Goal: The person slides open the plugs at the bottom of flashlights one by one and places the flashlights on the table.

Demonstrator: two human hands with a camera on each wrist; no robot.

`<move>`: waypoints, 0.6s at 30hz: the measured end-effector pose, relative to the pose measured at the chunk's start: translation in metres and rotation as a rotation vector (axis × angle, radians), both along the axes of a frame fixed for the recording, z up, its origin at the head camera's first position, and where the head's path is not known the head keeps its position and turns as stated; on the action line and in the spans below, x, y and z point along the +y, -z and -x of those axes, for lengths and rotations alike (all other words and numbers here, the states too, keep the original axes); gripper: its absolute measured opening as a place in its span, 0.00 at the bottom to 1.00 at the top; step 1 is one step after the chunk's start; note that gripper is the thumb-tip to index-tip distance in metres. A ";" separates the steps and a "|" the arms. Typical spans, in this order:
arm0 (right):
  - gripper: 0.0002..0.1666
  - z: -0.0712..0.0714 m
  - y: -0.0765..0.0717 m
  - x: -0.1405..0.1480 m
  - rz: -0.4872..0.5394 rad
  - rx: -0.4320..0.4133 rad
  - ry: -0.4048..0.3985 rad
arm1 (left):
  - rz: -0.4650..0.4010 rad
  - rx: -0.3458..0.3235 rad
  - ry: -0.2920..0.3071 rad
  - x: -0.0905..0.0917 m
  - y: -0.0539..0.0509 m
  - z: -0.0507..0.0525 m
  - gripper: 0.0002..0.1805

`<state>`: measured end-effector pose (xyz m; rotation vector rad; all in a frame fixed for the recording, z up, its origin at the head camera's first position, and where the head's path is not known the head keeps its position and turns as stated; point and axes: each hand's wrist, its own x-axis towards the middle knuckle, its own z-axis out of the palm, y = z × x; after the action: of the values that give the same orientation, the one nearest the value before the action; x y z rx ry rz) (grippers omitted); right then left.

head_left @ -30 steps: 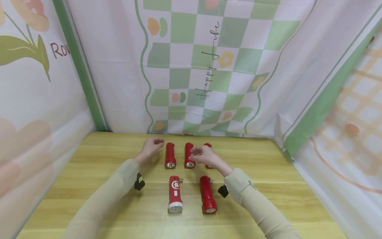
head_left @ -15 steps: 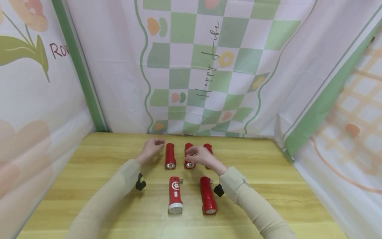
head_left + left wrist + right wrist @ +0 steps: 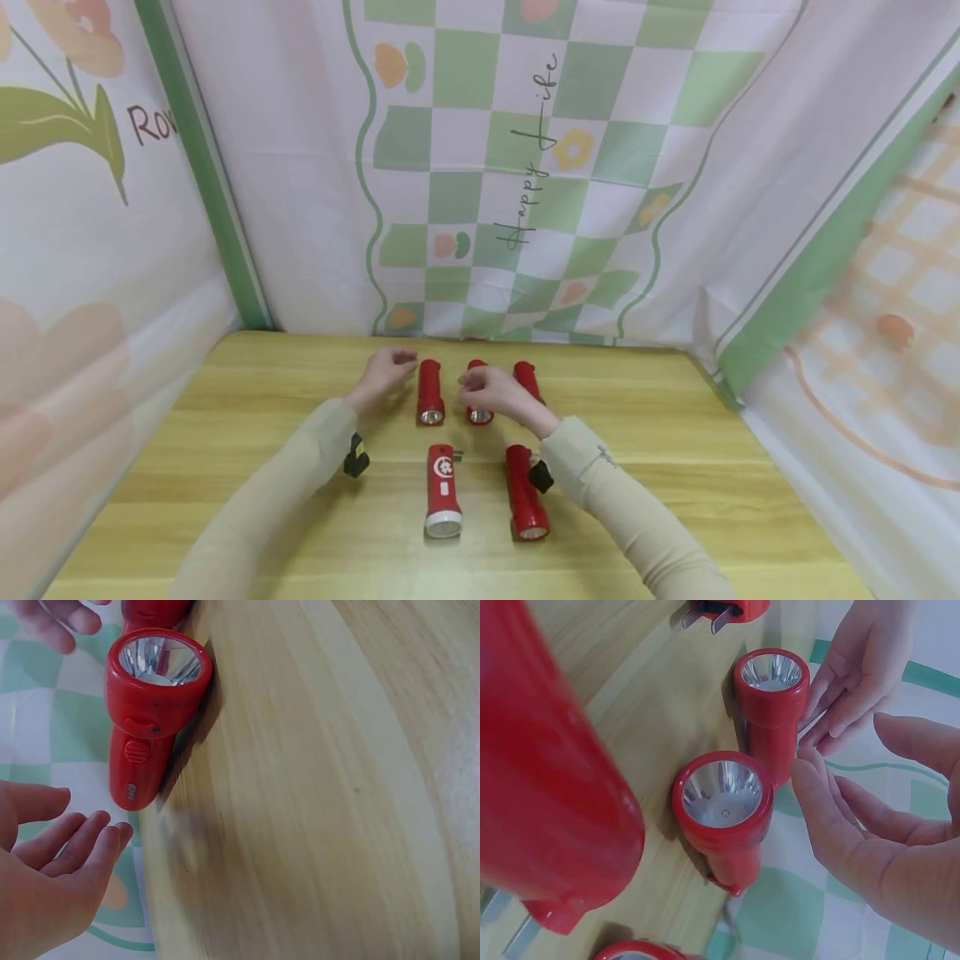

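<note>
Three red flashlights lie in a back row: a left one [image 3: 431, 392], a middle one [image 3: 480, 414] and a right one [image 3: 527, 379]. My left hand [image 3: 385, 372] hovers just left of the left flashlight, fingers loosely bent and holding nothing. In the left wrist view, a gap shows between that hand [image 3: 64, 874] and the flashlight [image 3: 142, 712]. My right hand [image 3: 501, 392] is above the middle flashlight, partly hiding it and the right one. The right wrist view shows this hand [image 3: 885, 832] with thumb and fingers apart, nothing between them.
Nearer the front lie a red flashlight with a white rim [image 3: 442, 492] and an all-red one [image 3: 527, 500]. Metal plug prongs [image 3: 716, 616] stick out of one flashlight. A patterned curtain [image 3: 480, 208] hangs behind the wooden table [image 3: 637, 500].
My right hand has moved left, from between the middle and right flashlights to over the middle one, uncovering more of the right one. My left hand has hardly moved. The flashlights stay in place.
</note>
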<state>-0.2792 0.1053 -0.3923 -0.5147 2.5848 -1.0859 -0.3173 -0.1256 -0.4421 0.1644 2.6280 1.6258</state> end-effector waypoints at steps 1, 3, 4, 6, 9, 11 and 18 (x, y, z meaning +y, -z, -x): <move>0.25 0.001 0.000 -0.002 -0.007 0.002 -0.002 | 0.011 0.007 0.001 0.000 0.000 0.000 0.20; 0.25 0.001 -0.002 -0.005 -0.023 0.005 -0.004 | 0.013 0.007 0.003 0.000 0.001 0.001 0.20; 0.25 0.002 -0.003 -0.007 -0.030 0.001 -0.002 | 0.018 0.009 0.003 -0.001 0.001 0.001 0.21; 0.25 0.002 -0.005 -0.011 -0.046 0.006 -0.004 | 0.023 0.010 0.002 -0.001 0.001 0.001 0.21; 0.25 0.005 -0.004 -0.016 -0.066 0.020 -0.012 | 0.020 0.003 0.001 0.000 0.002 0.003 0.21; 0.24 0.006 -0.003 -0.018 -0.076 0.029 -0.010 | 0.012 -0.001 0.009 0.000 0.003 0.004 0.21; 0.27 0.007 0.001 -0.024 -0.062 -0.010 -0.009 | 0.024 0.008 0.019 0.003 0.007 0.007 0.21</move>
<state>-0.2865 0.0811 -0.3929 -0.5052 2.5958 -0.9996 -0.3247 -0.1229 -0.4496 0.1944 2.6417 1.5909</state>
